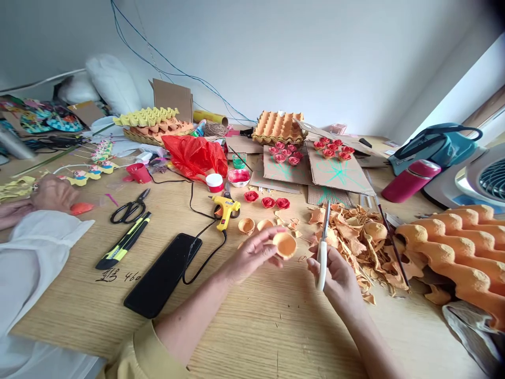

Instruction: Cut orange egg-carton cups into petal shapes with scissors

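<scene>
Between the fingertips of my left hand (254, 253) is an orange egg-carton cup (284, 245), its opening tilted toward me. My right hand (335, 273) grips white-handled scissors (322, 255), blades pointing up and away, apart from the cup. Just beyond my left hand more cut cups (246, 226) sit on the table, one partly hidden by my fingers. A heap of torn orange carton scraps (355, 242) lies beside my right hand. Past the cups, three red paper flowers (268, 202) stand in a row.
A yellow glue gun (225, 210), a black phone (163, 276), a utility knife (124, 242) and black scissors (131, 208) lie to the left. At right are an orange egg tray (461, 242) and a pink bottle (411, 180). Another person's hand (55, 195) is at far left.
</scene>
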A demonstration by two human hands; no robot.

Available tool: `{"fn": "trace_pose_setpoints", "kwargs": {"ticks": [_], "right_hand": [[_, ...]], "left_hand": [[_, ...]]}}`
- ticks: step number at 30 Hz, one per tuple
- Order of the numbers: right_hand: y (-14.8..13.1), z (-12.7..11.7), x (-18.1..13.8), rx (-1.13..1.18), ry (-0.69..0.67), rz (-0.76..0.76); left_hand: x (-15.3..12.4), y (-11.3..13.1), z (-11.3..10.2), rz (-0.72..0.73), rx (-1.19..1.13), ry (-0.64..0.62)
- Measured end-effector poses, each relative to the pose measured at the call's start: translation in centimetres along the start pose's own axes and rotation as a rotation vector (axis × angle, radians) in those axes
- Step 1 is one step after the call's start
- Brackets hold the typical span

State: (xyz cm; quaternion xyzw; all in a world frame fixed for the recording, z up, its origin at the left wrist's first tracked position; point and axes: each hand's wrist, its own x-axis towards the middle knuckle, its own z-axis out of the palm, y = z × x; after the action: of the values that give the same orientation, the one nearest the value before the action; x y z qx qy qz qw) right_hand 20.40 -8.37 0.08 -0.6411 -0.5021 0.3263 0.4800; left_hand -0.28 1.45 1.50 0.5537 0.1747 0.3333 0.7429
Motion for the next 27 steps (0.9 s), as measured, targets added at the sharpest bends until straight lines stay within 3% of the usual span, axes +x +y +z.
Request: {"fn": "trace_pose_setpoints", "kwargs": {"ticks": [4,8,15,22,27], "right_hand": [[0.1,-0.1,0.2,0.003,0.038,-0.007],[0.1,0.0,0.3,0.001,0.05,-0.028],[0.1,-0.1,0.3,-0.01,0.034,-0.048],[0.0,0.0,0.1,-0.034,-0.011,-0.065],[-0.2,0.0,0.1,-0.063,-0.011,-0.101]], "left_hand": [[-0.1,2.7,-1.6,0.164,-0.028,0.207],[-0.9,3.9,-2.3,0.228,0.171,0.348],[-5.1,1.8,-1.8,0.115,0.778,0.333],[-6.5,-1.4,0.0,0.074,0.896,0.257],[-6.3,-1.6,0.9,0.106,1.032,0.284]]}}
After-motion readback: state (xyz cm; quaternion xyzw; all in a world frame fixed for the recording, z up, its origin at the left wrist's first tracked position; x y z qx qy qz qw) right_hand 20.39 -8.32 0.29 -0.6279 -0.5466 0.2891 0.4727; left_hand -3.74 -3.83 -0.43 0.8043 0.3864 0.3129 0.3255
